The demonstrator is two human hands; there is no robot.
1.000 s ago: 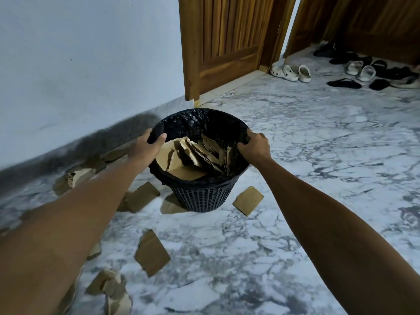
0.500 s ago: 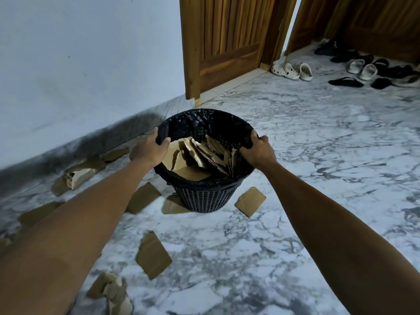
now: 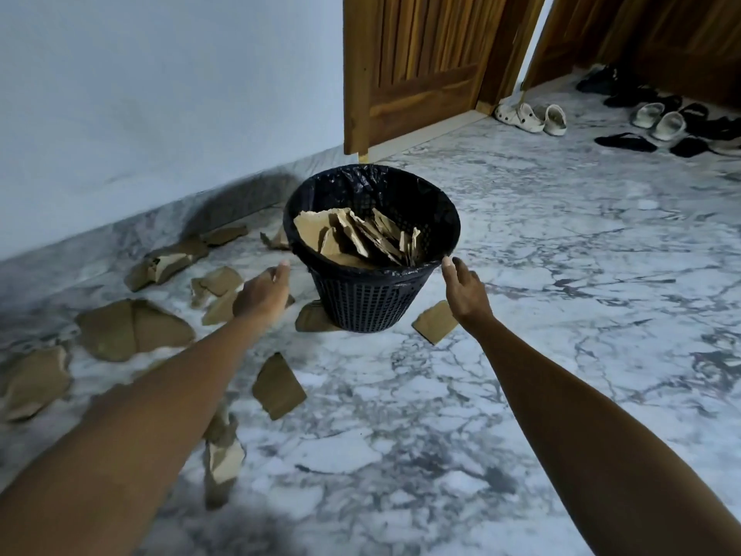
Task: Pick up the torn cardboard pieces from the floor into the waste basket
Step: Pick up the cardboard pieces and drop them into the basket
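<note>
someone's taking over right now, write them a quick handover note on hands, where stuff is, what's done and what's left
Left hand: open, holds nothing, just left of the waste basket, not touching it.
Right hand: open, holds nothing, fingers close by the basket's right rim; contact unclear.
Basket: upright on the marble floor, lined with a black bag.
Done: a stack of torn cardboard is inside the basket.
Left: many pieces on the floor, such as a large piece near the wall, one in front of the basket, one by its right base, one at its left base.

Perforated plastic basket, glossy marble floor
</note>
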